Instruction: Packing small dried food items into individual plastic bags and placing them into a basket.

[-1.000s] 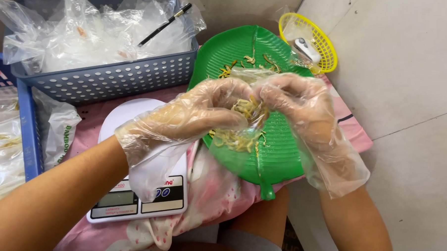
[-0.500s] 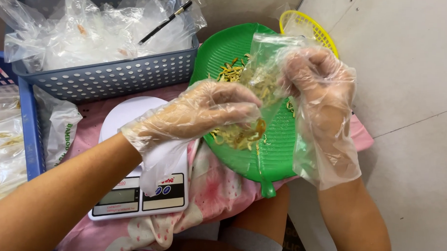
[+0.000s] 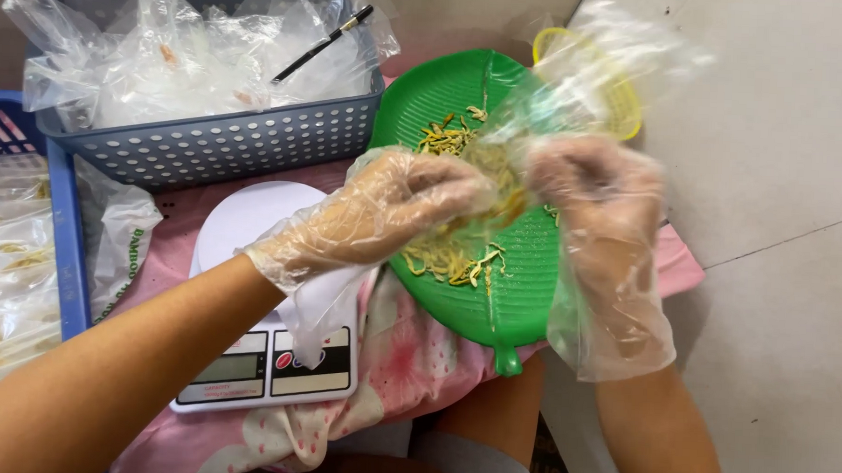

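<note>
So, left hand (image 3: 399, 208) pinched shut on yellow shreds (image 3: 453, 261) over the green tray (image 3: 522, 296) | right hand (image 3: 595, 191) gripping the clear bag (image 3: 576, 83) by its mouth | shreds look light, brittle, crumbly; bag's flimsy and slippery, best held at the rim

One head-worn view looks steeply down, close over the green tray (image 3: 463, 89) and scale (image 3: 249, 361).

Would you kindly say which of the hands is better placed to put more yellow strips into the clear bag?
Probably the left hand: it pinches strips at the bag's mouth, while the right hand holds it.
</note>
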